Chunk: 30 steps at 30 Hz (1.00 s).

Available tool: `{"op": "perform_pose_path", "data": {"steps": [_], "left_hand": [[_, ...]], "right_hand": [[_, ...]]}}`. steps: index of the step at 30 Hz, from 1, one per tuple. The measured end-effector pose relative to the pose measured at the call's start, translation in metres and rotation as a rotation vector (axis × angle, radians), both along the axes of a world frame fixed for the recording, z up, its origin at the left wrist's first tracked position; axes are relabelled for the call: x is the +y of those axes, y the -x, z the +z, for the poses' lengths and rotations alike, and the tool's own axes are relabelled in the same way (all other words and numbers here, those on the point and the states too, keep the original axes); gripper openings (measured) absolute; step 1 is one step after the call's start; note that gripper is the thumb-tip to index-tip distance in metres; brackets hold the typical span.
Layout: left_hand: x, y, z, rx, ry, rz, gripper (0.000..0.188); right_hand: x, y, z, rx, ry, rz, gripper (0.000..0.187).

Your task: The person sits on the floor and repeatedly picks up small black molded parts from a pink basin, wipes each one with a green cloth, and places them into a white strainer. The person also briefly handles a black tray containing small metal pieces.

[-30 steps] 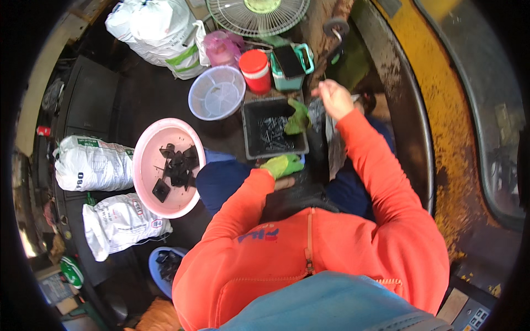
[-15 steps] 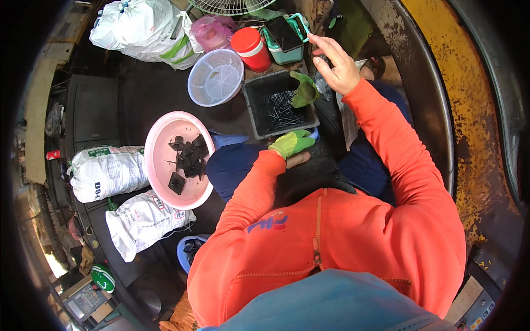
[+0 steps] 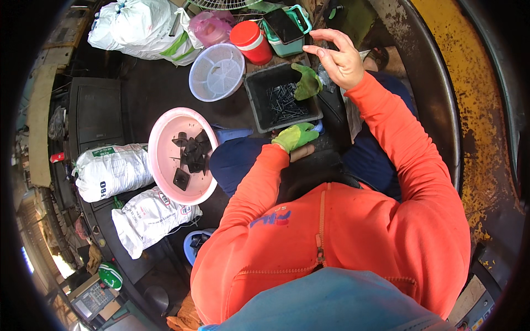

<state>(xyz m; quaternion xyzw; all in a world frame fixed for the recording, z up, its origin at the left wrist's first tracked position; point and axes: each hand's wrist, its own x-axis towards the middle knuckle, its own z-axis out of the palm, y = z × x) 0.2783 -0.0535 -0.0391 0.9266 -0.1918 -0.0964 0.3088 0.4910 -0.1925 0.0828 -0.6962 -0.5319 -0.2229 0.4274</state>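
Observation:
My bare right hand [image 3: 343, 60] is raised beside the teal basket [image 3: 288, 48], its fingers stretched and apart with nothing in them. A black phone-like slab [image 3: 283, 26] lies on that basket. Below the hand, a loose green glove [image 3: 309, 81] hangs over the right rim of a black tray [image 3: 255, 105] of dark nails [image 3: 285, 101]. My left hand [image 3: 295, 138], in a green glove, rests curled at the tray's near edge. A tan piece shows under it and a small blue piece [image 3: 318, 126] beside its fingertips; what it grips, if anything, is hidden.
Left of my knee stands a pink basin [image 3: 160, 124] with several dark metal pieces [image 3: 193, 151]. Beyond are a pale blue colander [image 3: 217, 71], a red jug [image 3: 251, 41] and white sacks [image 3: 113, 171]. A rusty yellow metal frame [image 3: 480, 132] curves along my right.
My right hand has turned slightly, and its fingers have bent a little. My left hand stays by the tray. The whole view has shifted slightly.

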Motion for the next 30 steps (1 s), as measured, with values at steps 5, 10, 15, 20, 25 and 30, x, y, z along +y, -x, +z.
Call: {"op": "perform_pose_path", "data": {"steps": [5,10,15,20,25,30], "left_hand": [[0.001,0.0,0.001,-0.053,0.016,-0.014,0.041],[0.001,-0.001,-0.004,-0.05,0.037,-0.019,0.042],[0.001,0.0,-0.006,-0.041,0.032,-0.003,0.042],[0.001,0.0,-0.009,-0.074,0.0,-0.032,0.042],[0.002,0.0,-0.017,-0.044,0.03,-0.03,0.041],[0.004,0.002,-0.02,-0.053,0.065,-0.028,0.041]], "right_hand": [[-0.002,0.001,0.006,-0.063,-0.01,0.04,0.032],[0.001,0.001,0.007,-0.078,-0.041,0.062,0.04],[0.004,0.001,0.005,-0.108,-0.034,0.048,0.049],[0.007,0.003,0.002,-0.069,-0.042,-0.003,0.048],[0.01,0.006,-0.002,-0.066,-0.058,-0.005,0.042],[0.012,0.007,-0.006,-0.117,-0.05,0.001,0.043]]}}
